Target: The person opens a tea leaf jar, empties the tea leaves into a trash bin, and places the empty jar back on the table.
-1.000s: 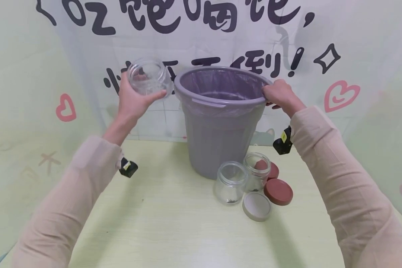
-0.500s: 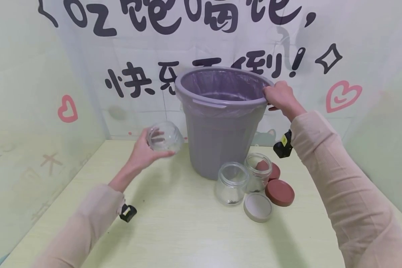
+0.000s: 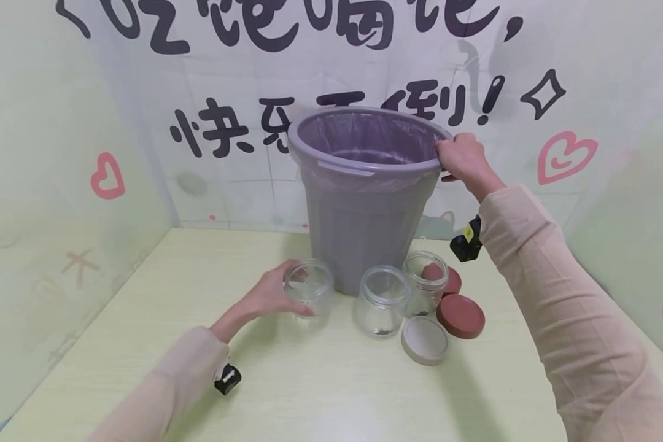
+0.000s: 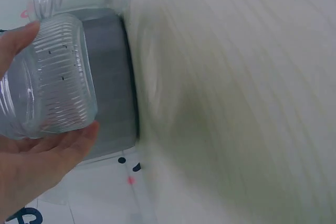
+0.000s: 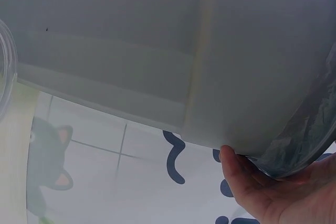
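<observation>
My left hand (image 3: 271,293) grips a clear glass jar (image 3: 309,285) without a lid, thumb on the near side and fingers behind. In the left wrist view this jar (image 4: 60,77) has a ribbed wall with several dark specks, and a gap shows between it and the tabletop. My right hand (image 3: 466,161) holds the rim of a grey trash bin (image 3: 364,227) on its right side, the thumb below the rim in the right wrist view. A thin plastic bag (image 3: 359,132) lines the bin. Just right of the held jar stands another open glass jar (image 3: 383,304) with dark bits at its bottom.
A third open jar (image 3: 422,294) stands by the bin's front right. Around it lie a red lid (image 3: 460,316), a second red lid (image 3: 452,281) partly hidden, and a pale grey lid (image 3: 425,341). Behind the bin hangs a white printed cloth (image 3: 226,190). Everything rests on a pale wooden table (image 3: 320,387).
My left hand has brought the jar down from beside the bin's rim to low in front of the bin, moving rightward toward the other jars. The right hand has stayed at the rim.
</observation>
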Demonstrator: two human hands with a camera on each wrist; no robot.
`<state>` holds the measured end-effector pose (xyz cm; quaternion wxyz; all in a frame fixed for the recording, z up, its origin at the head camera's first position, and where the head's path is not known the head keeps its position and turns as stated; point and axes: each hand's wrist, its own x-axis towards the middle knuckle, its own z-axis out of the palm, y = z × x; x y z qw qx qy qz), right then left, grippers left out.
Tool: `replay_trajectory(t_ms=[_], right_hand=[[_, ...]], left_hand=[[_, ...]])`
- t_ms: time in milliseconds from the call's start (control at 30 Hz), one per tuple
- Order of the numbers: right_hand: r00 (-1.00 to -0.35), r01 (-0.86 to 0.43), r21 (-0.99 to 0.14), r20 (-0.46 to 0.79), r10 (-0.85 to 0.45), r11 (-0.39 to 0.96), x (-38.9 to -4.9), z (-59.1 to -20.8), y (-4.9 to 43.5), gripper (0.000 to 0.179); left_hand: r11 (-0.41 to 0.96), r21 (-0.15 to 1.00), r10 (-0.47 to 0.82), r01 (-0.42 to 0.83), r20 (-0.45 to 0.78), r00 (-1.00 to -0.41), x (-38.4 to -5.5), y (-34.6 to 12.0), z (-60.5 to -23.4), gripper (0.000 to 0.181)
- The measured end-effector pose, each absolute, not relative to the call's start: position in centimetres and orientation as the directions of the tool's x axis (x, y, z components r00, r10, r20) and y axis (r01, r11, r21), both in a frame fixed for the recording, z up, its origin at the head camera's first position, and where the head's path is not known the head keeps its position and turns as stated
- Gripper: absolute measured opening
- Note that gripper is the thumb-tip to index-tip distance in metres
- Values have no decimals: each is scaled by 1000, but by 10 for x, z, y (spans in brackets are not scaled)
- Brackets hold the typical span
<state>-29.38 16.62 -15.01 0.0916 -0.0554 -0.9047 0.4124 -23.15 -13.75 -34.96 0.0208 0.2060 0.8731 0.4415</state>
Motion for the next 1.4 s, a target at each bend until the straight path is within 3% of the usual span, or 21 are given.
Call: replay_trajectory(t_ms=[200, 467, 867, 1400], right_hand=[[-976, 29, -761, 117, 182, 648, -293, -151, 165, 14], [-976, 39, -762, 110, 188, 647, -294, -152, 163, 16], [-976, 37, -763, 111, 187, 645, -294, -153, 165, 26], [-995, -14, -893, 55, 78, 450, -278, -173, 177, 62]], left_hand=[[577, 727, 417, 371, 128, -900, -228, -123, -364, 81], [645, 693, 370, 323, 87, -925, -225, -111, -371, 80], [638, 720, 323, 273, 71, -944, -226, -94, -372, 85], [632, 732, 346, 255, 28, -938, -226, -94, -374, 99]])
